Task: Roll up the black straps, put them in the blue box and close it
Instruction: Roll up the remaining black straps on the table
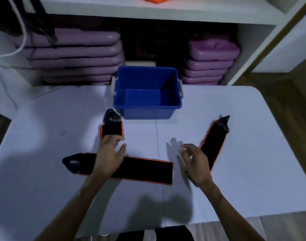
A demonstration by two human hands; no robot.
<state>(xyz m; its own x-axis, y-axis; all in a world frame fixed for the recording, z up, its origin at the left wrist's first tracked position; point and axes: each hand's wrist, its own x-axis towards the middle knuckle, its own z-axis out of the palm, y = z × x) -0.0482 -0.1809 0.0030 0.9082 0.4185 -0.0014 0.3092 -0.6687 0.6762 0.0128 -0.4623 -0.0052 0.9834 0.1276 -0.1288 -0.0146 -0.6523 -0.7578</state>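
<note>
Looking down at a white table (235, 171) with the blue box (147, 103) sitting open at 12 o'clock, no lid on it and nothing inside from what I can see. Three black straps with orange edging are out on the table. The rolled strap (111, 126) sits at about 10 o'clock from the middle, just beside the box's near-left corner, its buckle end pointing up toward the box. The left hand (110, 153) has its fingertips resting on the near edge of that roll, fingers loosely spread, thumb out to the side, not really gripping anything. The flat strap (145, 170) lies stretched across the table at 6 o'clock, running under the left wrist, buckle at the 9 o'clock end. The right strap (214, 145) lies flat and slanted at 3 o'clock, buckle end pointing away. The right hand (194, 162) hovers just beside its near end, fingers half curled, holding nothing as far as I can tell. Purple mats (75, 56) are stacked on the shelf behind.
</note>
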